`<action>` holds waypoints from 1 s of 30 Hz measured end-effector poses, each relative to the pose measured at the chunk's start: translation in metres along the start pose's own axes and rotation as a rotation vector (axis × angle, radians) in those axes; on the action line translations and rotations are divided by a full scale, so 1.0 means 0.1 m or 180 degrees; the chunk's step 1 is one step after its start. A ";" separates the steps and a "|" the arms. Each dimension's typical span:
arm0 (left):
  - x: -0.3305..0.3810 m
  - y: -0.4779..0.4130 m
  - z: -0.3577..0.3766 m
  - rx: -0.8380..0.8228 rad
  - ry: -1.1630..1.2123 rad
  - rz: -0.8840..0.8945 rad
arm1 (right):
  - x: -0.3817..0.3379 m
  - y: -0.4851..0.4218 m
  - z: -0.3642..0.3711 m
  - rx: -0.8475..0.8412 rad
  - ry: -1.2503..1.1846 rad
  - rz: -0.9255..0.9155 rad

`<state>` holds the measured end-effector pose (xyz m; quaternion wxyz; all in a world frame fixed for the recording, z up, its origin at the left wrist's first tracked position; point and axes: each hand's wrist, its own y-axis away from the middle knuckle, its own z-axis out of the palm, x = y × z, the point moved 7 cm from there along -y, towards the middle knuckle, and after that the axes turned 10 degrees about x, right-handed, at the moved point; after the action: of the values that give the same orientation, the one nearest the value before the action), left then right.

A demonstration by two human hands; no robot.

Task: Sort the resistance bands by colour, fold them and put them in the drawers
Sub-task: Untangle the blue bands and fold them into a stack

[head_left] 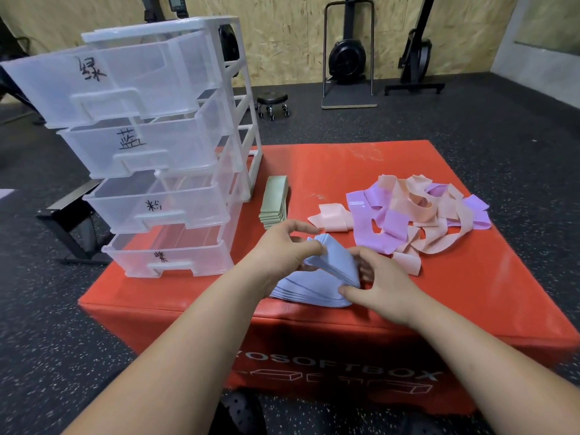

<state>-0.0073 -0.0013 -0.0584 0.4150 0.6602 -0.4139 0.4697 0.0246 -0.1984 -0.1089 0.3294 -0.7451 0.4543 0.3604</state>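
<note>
The blue bands at the centre of the frame are a pale powder blue. Up and left of them, the green bands are a muted sage. At centre right, a loose pile mixes lilac bands with peach bands, and the pink band at its left edge is paler. The soft box beneath is bright red, with white lettering on its front face. The drawer unit at upper left is translucent white, each drawer marked with a black handwritten character. The floor is black with white speckles. The wall is tan chipboard.
</note>
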 end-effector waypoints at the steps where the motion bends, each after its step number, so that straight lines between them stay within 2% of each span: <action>1: 0.00 -0.01 -0.01 0.0059 -0.0335 0.0165 | -0.01 0.00 0.00 -0.0003 0.0090 -0.0039; 5: -0.02 -0.01 -0.04 0.0157 -0.1308 0.0620 | -0.09 0.01 0.03 -0.0029 0.0420 -0.0164; 9: -0.11 -0.03 -0.04 -0.0024 -0.1718 0.0711 | -0.11 0.02 0.06 -0.0034 0.0642 -0.0287; 21: -0.08 -0.07 -0.13 0.0136 -0.1683 0.0802 | -0.13 -0.02 0.21 -0.0062 0.0920 -0.0589; 26: -0.09 -0.06 -0.19 0.0151 -0.1631 0.0735 | -0.06 -0.03 0.23 -0.0188 0.0956 -0.0525; 30: -0.10 -0.05 -0.21 0.0128 -0.1331 0.0612 | -0.08 -0.04 0.27 -0.0231 0.0911 -0.0531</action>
<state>-0.0104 0.0210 -0.0644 0.2603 0.7088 -0.5424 0.3682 0.0195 -0.1716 -0.1159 0.2629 -0.8354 0.4199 0.2382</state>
